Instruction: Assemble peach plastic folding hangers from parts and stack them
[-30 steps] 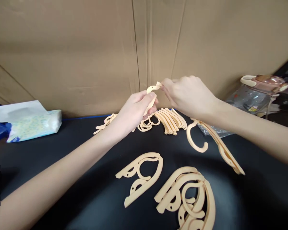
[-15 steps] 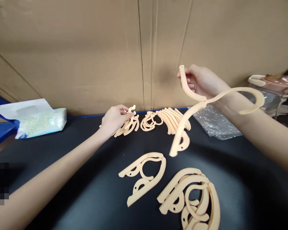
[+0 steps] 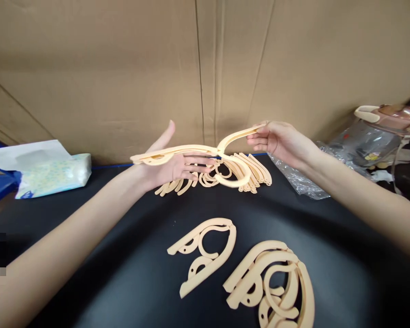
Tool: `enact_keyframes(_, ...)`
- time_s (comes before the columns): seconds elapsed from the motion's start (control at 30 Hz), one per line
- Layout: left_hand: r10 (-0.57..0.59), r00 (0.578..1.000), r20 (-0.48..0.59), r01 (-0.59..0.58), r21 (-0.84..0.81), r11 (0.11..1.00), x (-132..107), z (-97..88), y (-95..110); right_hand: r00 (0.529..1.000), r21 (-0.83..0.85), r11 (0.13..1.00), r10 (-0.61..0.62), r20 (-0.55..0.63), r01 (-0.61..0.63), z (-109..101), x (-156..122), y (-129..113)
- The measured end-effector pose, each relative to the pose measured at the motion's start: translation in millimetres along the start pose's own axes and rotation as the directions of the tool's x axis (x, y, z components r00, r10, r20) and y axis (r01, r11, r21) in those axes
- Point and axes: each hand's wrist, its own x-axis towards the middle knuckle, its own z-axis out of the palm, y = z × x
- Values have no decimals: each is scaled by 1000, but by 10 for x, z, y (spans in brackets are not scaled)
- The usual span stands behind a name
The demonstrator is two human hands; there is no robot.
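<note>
Brown cardboard stands as a wall behind a black table. Over the far part of the table both hands carry one beige unfolded hanger, clear of the surface.

- Left hand: palm up and spread flat, thumb raised, fingers straight. One arm of the hanger lies across the palm and nothing is gripped.
- Right hand: fingers closed in a pinch on the tip of the hanger's other arm, which slopes up toward it.
- The hanger's hook curves down from the middle joint, between the two hands.

Below the hands, at the back of the table, lies a row of loose beige parts. Nearer the camera a single folded hanger lies flat. Just to its right is a stack of folded hangers. A tissue pack sits at the far left. A clear plastic bag and a clear jug are at the right.
</note>
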Motion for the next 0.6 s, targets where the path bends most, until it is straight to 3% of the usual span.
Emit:
enact_keyframes(0.03,-28,995,91,35,-78,996,-28,55,35,999,-18,999,-42,-22,41,-2,-18,36)
enact_keyframes(0.1,-14,989,146,34,-131,991,-76,183,64,989,-78,989,-132,-67,127,7,-63,95)
enact_keyframes(0.17,32,997,77,-25,-96,995,-96,308,48,972,-256,945,-226,-59,204,33,-117,127)
enact_keyframes(0.2,59,998,18,-58,-66,996,-93,360,30,960,-404,881,-280,-24,246,51,-145,129)
enact_keyframes(0.27,98,992,-81,-99,-13,995,-67,436,-9,920,-708,625,-381,92,330,96,-192,106)
enact_keyframes(0.33,121,986,-118,-119,24,993,-27,468,-44,879,-869,332,-428,208,367,145,-218,51)
enact_keyframes(0.37,130,984,-118,-126,41,991,-9,471,-58,868,-899,229,-429,251,373,168,-220,16)
enact_keyframes(0.43,150,983,-110,-143,67,987,17,460,-77,863,-918,101,-394,317,384,205,-210,-55)
enact_keyframes(0.5,174,979,-108,-165,85,983,24,441,-84,853,-899,41,-336,398,436,226,-198,-108)
enact_keyframes(0.6,209,967,-143,-199,76,977,12,424,-76,814,-816,97,-210,542,569,237,-224,-110)
